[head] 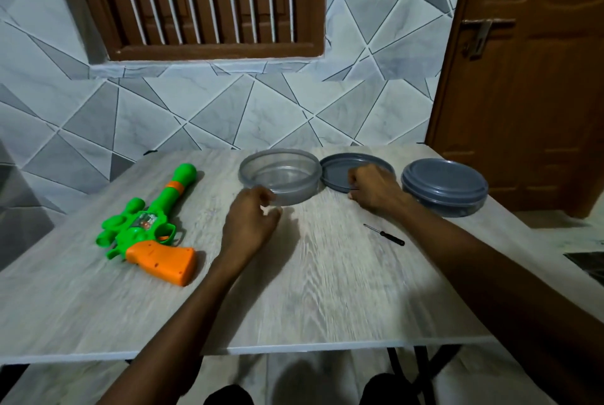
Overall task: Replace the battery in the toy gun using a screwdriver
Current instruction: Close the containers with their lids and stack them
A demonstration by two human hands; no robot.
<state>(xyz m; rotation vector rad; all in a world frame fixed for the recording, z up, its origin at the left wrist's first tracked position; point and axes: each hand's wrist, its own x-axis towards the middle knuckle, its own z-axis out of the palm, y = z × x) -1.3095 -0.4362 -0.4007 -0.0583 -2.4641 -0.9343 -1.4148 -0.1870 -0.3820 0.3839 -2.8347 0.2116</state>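
A green and orange toy gun (148, 224) lies on the left of the table, with its orange grip toward me. A small black screwdriver (385, 234) lies right of centre. My left hand (250, 223) hovers just in front of an open clear grey container (279, 174); its fingers are loosely curled and blurred, with nothing seen in them. My right hand (372, 192) is on the near edge of a grey lid (336, 172) lying flat beside that container, fingers curled at its rim. No battery is visible.
A second grey container (444, 187) with its lid on stands at the back right. The pale wood-grain table (294, 300) ends at a tiled wall behind. A brown door is to the right.
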